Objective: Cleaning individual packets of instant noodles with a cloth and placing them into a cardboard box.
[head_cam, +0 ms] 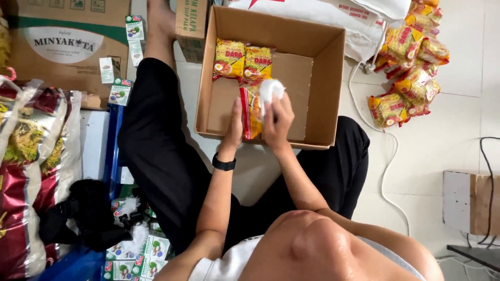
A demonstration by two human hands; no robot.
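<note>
Noodle packet (250, 115), red and yellow, stands on edge inside the open cardboard box (325, 78), near its front wall. The left hand (234, 127) steadies it with fingers (237, 112) laid flat against its left side. The right hand (277, 120) is just beside it, fingers (281, 106) curled around a white rounded thing (271, 89), perhaps a small bag or wad; I cannot tell which.

Two more packets (244, 61) lie flat at the back of the box. The box sits on the tiled floor (442, 130) between the person's legs.

Risks, as I judge them: the upright packet has nothing behind it, so it could flop over once the flat hand lifts. The white thing is held loosely above the packet and might drop into the box. A white cable (388, 156) trails across the floor right of the box, near a heap of packets (409, 67), and could snag on a knee.
</note>
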